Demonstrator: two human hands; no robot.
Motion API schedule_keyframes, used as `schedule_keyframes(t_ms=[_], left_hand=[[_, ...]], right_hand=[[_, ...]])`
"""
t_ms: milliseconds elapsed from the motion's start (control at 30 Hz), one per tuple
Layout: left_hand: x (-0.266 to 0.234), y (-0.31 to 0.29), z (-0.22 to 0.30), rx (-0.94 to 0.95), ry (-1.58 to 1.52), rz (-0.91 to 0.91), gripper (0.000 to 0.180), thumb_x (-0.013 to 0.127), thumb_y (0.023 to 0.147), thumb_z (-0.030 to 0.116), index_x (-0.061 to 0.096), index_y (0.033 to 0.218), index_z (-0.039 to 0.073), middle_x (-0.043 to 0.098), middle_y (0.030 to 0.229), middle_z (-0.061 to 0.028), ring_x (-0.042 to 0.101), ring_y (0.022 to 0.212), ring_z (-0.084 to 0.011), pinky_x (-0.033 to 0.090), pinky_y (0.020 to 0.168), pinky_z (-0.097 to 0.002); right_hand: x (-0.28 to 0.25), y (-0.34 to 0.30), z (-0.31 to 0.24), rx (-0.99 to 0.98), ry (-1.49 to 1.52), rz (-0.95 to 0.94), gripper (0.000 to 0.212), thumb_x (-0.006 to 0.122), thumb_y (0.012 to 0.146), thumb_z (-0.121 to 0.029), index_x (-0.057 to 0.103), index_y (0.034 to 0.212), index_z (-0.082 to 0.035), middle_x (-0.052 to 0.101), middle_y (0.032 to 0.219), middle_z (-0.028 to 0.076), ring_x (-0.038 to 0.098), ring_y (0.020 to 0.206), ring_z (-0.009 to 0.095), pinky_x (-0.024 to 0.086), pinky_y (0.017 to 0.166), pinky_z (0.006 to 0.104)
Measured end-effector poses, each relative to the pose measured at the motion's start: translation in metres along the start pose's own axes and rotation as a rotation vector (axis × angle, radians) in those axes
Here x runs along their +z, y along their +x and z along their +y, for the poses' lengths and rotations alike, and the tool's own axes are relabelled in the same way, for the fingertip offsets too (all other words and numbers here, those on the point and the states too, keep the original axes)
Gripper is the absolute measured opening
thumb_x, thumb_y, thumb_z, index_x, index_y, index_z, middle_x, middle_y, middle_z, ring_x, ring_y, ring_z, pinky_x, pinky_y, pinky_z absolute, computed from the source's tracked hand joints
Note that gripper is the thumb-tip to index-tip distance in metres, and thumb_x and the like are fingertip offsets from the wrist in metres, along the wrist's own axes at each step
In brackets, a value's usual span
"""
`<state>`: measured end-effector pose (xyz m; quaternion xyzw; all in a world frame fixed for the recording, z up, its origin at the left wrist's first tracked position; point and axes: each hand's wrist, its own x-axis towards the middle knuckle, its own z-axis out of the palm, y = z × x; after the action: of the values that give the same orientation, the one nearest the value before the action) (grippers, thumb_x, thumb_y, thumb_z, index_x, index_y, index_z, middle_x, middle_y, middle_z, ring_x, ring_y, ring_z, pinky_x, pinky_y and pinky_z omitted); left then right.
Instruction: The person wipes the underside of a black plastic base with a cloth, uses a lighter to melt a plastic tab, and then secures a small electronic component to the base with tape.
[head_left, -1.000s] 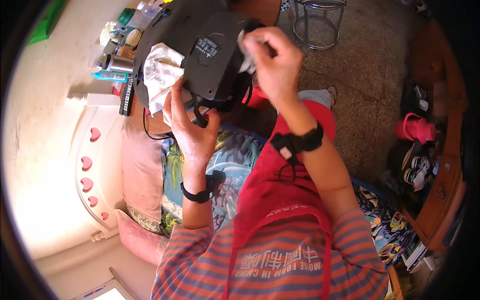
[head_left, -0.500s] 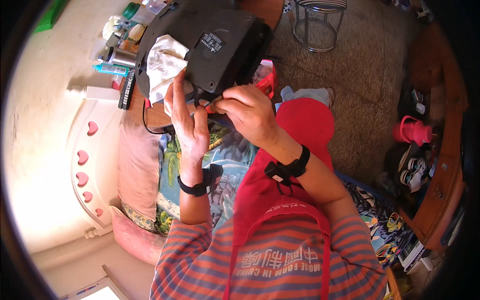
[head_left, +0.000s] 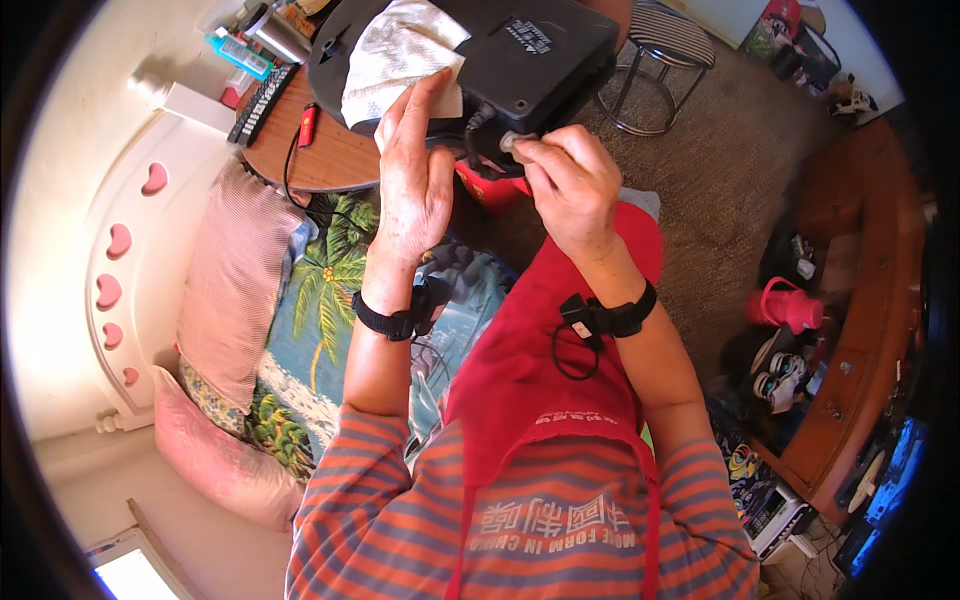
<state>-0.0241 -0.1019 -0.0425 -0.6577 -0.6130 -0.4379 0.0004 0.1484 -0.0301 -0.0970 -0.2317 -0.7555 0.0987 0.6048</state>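
Observation:
A black plastic device casing [head_left: 545,50] with a printed label lies on the round wooden table [head_left: 325,160]. A white, textured cloth [head_left: 405,55] is draped over its near left side. My left hand [head_left: 415,180] is open, fingers stretched upward, with the index fingertip against the cloth's lower edge. My right hand [head_left: 578,185] pinches a small greyish-white piece [head_left: 512,141] just below the casing's near edge; its kind is too small to tell. Between the hands, a dark cable [head_left: 480,115] sits at that edge.
On the table's left are a red lighter-shaped item [head_left: 307,125], a black remote [head_left: 265,103], a blue tube [head_left: 238,54] and a metal cup [head_left: 275,32]. Below lies a bed with a palm-print sheet [head_left: 325,280] and a pink pillow [head_left: 225,290]. A striped stool [head_left: 665,35] stands beyond.
My view has shifted, so the casing and table appear farther up. The right hand has moved rightward, away from the left hand, along the casing's edge. The left fingers stay at the cloth.

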Motion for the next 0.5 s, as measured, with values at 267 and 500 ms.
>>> schedule_keyframes(t_ms=[267,500], left_hand=[[0.0,-0.002,-0.024,0.102,0.034,0.136,0.065,0.051,0.077,-0.011,0.061,0.141,0.0,0.064,0.135,-0.0237,0.055,0.131,-0.0406,0.039,0.116,-0.0461],[0.002,-0.005,-0.027,0.133,0.067,0.183,0.066,0.053,0.075,-0.01,0.061,0.14,0.001,0.065,0.132,-0.0243,0.055,0.13,-0.0403,0.041,0.114,-0.0462]], right_hand=[[0.0,0.008,-0.01,-0.035,-0.105,-0.058,0.022,0.08,0.077,0.004,0.079,0.095,-0.007,0.065,0.084,0.005,0.067,0.072,0.025,0.053,0.064,0.037],[-0.01,0.024,-0.016,-0.014,-0.071,0.005,0.019,0.081,0.081,0.005,0.079,0.097,-0.005,0.064,0.084,0.008,0.066,0.071,0.023,0.053,0.063,0.0355]])
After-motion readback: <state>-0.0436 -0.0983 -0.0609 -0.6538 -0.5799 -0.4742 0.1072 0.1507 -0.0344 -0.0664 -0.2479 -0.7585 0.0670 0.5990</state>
